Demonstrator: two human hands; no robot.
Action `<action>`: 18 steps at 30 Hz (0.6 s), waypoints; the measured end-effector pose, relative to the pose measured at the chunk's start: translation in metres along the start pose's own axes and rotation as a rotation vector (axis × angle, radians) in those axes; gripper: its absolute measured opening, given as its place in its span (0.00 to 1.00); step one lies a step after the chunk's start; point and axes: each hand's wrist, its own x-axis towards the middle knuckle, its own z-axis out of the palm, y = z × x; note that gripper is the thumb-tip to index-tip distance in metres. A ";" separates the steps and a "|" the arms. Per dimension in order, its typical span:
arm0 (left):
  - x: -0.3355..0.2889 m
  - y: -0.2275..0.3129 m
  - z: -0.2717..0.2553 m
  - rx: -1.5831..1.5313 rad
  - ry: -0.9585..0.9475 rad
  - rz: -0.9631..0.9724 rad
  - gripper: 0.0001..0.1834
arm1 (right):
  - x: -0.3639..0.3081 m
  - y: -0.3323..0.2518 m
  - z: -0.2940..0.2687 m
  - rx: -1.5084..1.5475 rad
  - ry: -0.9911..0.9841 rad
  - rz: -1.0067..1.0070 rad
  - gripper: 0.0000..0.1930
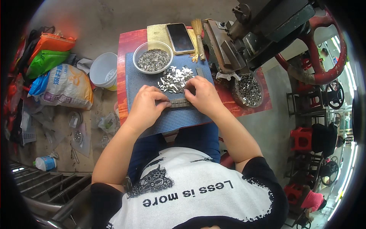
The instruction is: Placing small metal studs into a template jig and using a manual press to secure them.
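Observation:
A grey slotted metal bar [179, 103] lies across the blue textured mat [152, 121], close to its front edge. My left hand [148, 102] is closed, with thumb and fingertips pinched at the bar's left end. Over the bar's right end, my right hand [204, 95] is curled beside the pile; anything between its fingertips is too small to make out. Just beyond the bar spreads a loose pile of small shiny metal pieces [174, 79]. Behind it, to the left, stands a clear round bowl [136, 63] filled with similar small metal parts [153, 60].
A phone [180, 38] on a yellow cloth [157, 33] and a straw brush [198, 34] lie at the back. The machine [228, 53] with its red handwheel [316, 49] stands right, near another container of metal pieces [249, 91]. A white bucket [103, 70] and sacks [66, 86] stand left.

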 end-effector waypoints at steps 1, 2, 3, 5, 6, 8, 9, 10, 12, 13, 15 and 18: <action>0.003 -0.002 0.000 -0.025 0.007 -0.021 0.07 | 0.000 -0.002 -0.003 0.000 -0.001 -0.002 0.07; 0.006 -0.003 0.001 -0.025 0.008 -0.022 0.07 | 0.000 -0.005 -0.009 0.054 -0.027 -0.012 0.07; 0.010 -0.003 0.002 -0.056 0.074 -0.022 0.07 | 0.000 -0.007 -0.014 0.107 -0.053 -0.023 0.07; 0.019 -0.006 0.008 -0.043 0.175 0.019 0.07 | -0.003 -0.006 -0.024 0.144 -0.121 -0.100 0.07; 0.020 -0.007 0.010 -0.045 0.176 0.021 0.07 | -0.004 -0.007 -0.027 0.183 -0.190 -0.177 0.07; 0.021 -0.007 0.014 0.111 0.192 0.076 0.06 | -0.006 -0.009 -0.029 0.162 -0.213 -0.220 0.07; 0.021 -0.009 0.017 0.110 0.192 0.077 0.06 | -0.006 -0.009 -0.028 0.088 -0.221 -0.298 0.08; 0.021 -0.010 0.019 0.114 0.184 0.083 0.06 | -0.006 -0.009 -0.027 0.014 -0.230 -0.375 0.08; 0.020 -0.011 0.021 0.119 0.177 0.089 0.06 | -0.007 -0.015 -0.029 -0.024 -0.241 -0.355 0.08; 0.021 -0.009 0.023 0.144 0.184 0.090 0.07 | -0.006 -0.017 -0.030 -0.060 -0.253 -0.338 0.08; 0.023 -0.008 0.025 0.170 0.193 0.089 0.07 | -0.008 -0.018 -0.029 -0.065 -0.235 -0.350 0.07; 0.023 -0.009 0.029 0.202 0.241 0.130 0.07 | -0.009 -0.016 -0.032 -0.069 -0.233 -0.356 0.06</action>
